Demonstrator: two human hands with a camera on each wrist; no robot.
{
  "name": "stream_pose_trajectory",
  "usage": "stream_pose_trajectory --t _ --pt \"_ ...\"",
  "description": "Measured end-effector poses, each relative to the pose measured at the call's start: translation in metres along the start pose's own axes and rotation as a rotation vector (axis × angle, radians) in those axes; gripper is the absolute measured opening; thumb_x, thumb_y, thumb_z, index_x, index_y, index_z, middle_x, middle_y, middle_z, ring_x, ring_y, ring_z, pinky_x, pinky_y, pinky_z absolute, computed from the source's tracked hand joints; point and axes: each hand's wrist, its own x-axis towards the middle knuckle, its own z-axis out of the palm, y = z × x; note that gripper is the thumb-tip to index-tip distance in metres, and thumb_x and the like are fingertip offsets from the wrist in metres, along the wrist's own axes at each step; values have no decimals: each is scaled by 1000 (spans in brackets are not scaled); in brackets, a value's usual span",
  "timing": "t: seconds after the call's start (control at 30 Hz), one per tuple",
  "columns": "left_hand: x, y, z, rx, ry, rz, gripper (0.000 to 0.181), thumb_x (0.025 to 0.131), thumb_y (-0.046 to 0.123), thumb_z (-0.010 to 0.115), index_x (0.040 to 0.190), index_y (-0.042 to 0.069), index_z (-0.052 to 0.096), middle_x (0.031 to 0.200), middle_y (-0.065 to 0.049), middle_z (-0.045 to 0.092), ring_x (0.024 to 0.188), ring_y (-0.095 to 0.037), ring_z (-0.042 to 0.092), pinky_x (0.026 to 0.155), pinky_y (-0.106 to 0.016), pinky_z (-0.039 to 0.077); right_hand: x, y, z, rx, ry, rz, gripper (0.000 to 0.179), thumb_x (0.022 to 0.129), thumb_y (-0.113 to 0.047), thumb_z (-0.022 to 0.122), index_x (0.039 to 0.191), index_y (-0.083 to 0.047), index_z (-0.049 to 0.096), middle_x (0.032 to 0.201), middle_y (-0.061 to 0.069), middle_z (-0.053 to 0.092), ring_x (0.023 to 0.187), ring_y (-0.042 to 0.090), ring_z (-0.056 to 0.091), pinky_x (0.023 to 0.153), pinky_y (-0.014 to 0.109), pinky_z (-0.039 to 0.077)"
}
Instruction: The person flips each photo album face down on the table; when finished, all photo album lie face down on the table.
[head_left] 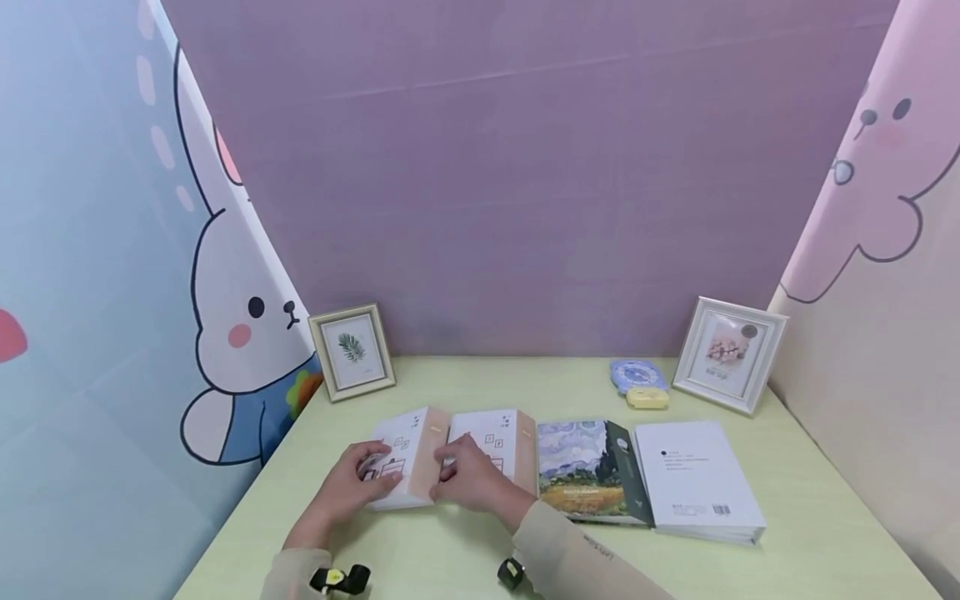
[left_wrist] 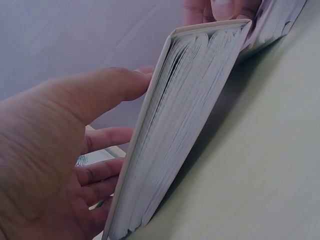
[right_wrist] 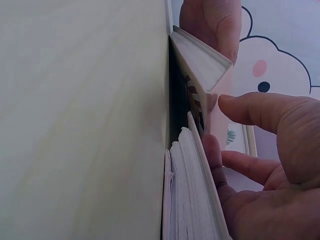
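Observation:
A thick photo album (head_left: 430, 454) with a white cover and pink spine is tilted, its spine edge raised off the table. The left hand (head_left: 352, 483) rests on its cover, thumb and fingers spread; in the left wrist view the fingers of the left hand (left_wrist: 60, 145) look fairly straight. At the spine, the right hand (head_left: 476, 475) pinches the raised edge. The right wrist view shows the thumb of the right hand (right_wrist: 280, 155) on the pink spine and fingertips at its lower edge. A matching second album (head_left: 527, 450) lies close on the right, partly behind the right hand.
Further right lie an album with a painted landscape cover (head_left: 581, 467) and a white-covered one (head_left: 701, 479). Behind them sit a blue round item (head_left: 637, 375) and a small yellow item (head_left: 647, 398). Picture frames stand at back left (head_left: 318, 358) and back right (head_left: 765, 362).

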Motion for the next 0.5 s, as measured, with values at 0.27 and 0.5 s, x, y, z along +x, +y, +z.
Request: stream_pose_trajectory --t 0.27,0.5 --pt "-1 -1 -4 5 5 -6 63 84 47 87 133 17 64 155 -14 46 147 -40 39 121 -64 29 -2 -6 0 -77 -51 -5 35 81 -13 90 111 -9 71 129 9 53 97 14 65 96 40 55" --pt "2 -6 -4 16 8 -3 66 83 47 87 136 16 64 156 -13 45 148 -42 37 122 -65 28 -2 -7 0 -104 -72 -52 34 81 -10 88 112 -6 74 125 7 57 102 17 61 80 22 56"
